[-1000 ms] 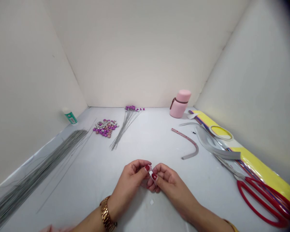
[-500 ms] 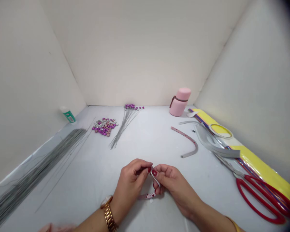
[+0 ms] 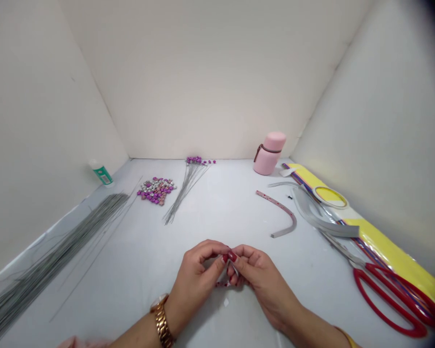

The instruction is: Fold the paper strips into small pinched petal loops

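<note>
"Where's the patterned strip (image 3: 223, 284)?"
"Pinched by the left hand (image 3: 197, 268) and right hand (image 3: 259, 270) together, at the near part of the bench (image 3: 228, 208)."
"What could go wrong?"
"Uneven pulling might skew it, I'd judge, or a slipping pinch release it; the hands hide the pinched part."

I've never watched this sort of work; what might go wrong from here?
The thin patterned strip might slip or twist, since both the left hand and right hand pinch it with fingertips that mostly hide it. A knock could scatter the pile of small beads, which sits in no container. The red-handled scissors might catch the right forearm if it swings outward.
</note>
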Demonstrator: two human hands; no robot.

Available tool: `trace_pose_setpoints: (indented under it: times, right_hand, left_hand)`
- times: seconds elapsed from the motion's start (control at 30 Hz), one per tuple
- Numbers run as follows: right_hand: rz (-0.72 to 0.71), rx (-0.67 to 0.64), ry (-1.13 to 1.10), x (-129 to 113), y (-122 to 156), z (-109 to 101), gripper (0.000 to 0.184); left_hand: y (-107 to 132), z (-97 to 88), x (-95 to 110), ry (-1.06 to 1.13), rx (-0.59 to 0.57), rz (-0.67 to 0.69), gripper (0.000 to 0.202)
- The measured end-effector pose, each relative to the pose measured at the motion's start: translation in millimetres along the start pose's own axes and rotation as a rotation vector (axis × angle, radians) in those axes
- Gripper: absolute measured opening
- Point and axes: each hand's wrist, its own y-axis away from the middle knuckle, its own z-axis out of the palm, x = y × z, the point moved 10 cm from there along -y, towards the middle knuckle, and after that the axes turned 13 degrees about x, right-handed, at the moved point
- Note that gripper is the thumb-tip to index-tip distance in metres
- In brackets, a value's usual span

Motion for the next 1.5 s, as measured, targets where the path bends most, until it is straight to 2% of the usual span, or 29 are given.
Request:
trace_pose_setpoints:
  times: [0.07, 0.2, 0.27, 0.37, 0.53, 0.83, 1.13, 1.2, 1.37, 1.43, 1.5]
  right_hand:
    - [-0.009, 0.002, 0.004, -1, 0, 0, 0.019]
    - [-0.022, -0.004, 0.022, -2, 1, 1, 0.021]
    - [-0.021, -0.003, 0.027, -1, 0, 1, 0.021]
    - [-0.038, 0.016, 0.033, -2, -1, -1, 0.019]
    - [-0.055, 0.033, 0.064, -3, -2, -3, 0.020]
    - [-0.103, 0.060, 0.151, -8, 0, -3, 0.019]
    - [-0.119, 0.007, 0.163, -7, 1, 0, 0.019]
    - [-0.120, 0.002, 0.158, -7, 1, 1, 0.021]
    - [-0.125, 0.028, 0.149, -7, 0, -2, 0.026]
    - [-0.123, 0.044, 0.149, -7, -1, -3, 0.028]
    - [-0.124, 0.053, 0.144, -7, -1, -4, 0.030]
  left_hand:
    - [0, 0.7, -5, 0.053, -0.002, -0.079, 0.013]
    - [1, -1.6, -6, 0.052, 0.022, -0.092, 0.011]
    - [2, -1.9, -13, 0.096, 0.040, -0.153, 0.014]
    - [5, 3.6, -26, 0.228, 0.039, -0.285, 0.022]
    - [9, 14.1, -33, 0.379, 0.009, -0.394, 0.014]
    - [6, 1.6, -33, 0.326, 0.115, -0.387, 0.016]
    - [5, 6.3, -35, 0.368, 0.077, -0.408, 0.016]
    - [5, 3.5, -32, 0.316, 0.093, -0.364, 0.012]
    - [5, -3.3, -8, 0.108, 0.105, -0.122, 0.008]
    - [5, -3.6, -4, 0.057, 0.102, -0.097, 0.011]
    - [5, -2.7, -8, 0.072, 0.094, -0.138, 0.015]
